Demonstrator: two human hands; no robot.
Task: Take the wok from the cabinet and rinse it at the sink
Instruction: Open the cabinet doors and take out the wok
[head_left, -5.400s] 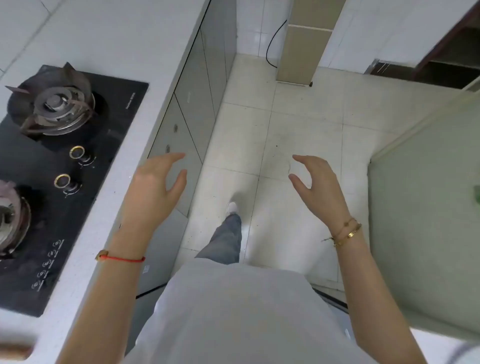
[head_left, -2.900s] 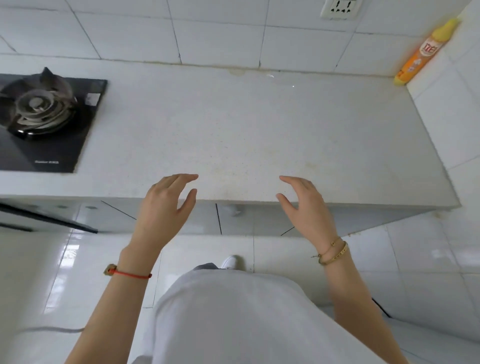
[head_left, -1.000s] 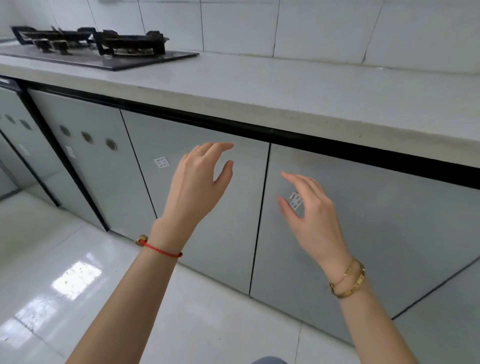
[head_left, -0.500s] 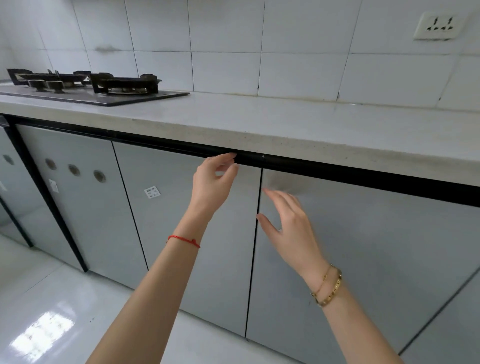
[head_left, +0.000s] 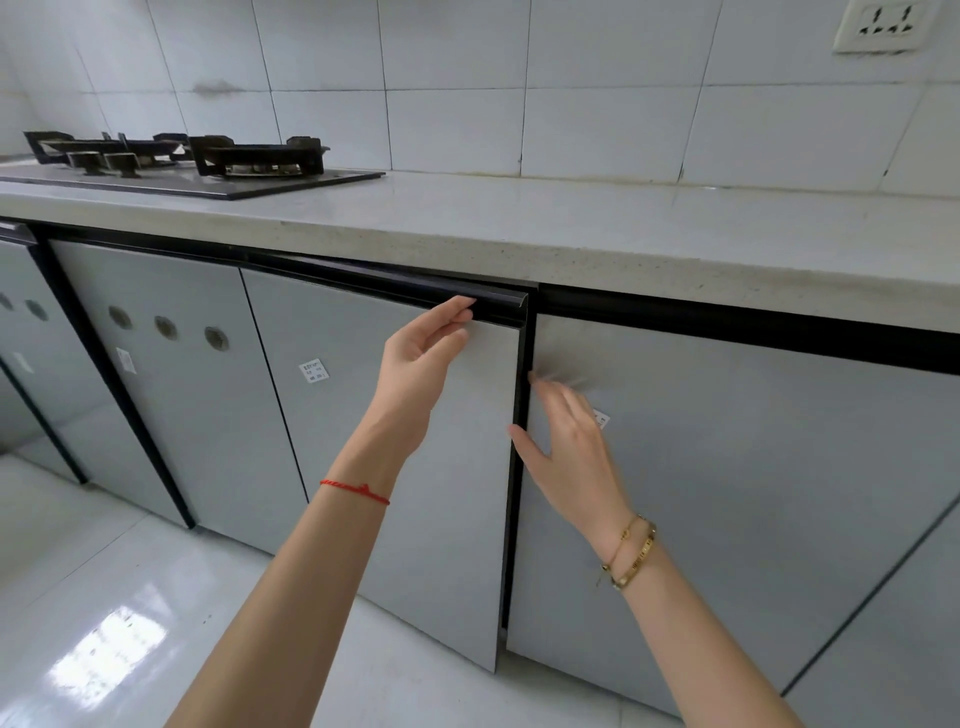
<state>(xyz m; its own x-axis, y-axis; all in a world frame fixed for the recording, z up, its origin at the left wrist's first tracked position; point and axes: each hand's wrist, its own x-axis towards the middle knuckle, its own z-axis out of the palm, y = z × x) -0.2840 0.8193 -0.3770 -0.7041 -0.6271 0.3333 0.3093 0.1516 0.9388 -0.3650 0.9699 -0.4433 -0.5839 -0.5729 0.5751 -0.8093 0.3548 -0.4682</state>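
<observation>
Left hand (head_left: 415, 358): fingertips hooked on door (head_left: 415, 493) top rail, door ajar. Right hand (head_left: 566, 447): fingers straight, blurred, apparently against adjacent door (head_left: 753, 493)

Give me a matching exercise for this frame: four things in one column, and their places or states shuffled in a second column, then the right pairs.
Things:
1. left hand with the red string bracelet
2. right hand with the gold bracelets
3. black gas stove
4. white wall socket

Places or states:
A. set in the tiles, top right
B. fingers hooked on the black top rail of the grey cabinet door, which stands slightly ajar
C. on the pale stone countertop, far left
D. fingers spread, in front of the neighbouring shut grey door

Pairs: 1-B, 2-D, 3-C, 4-A
</observation>
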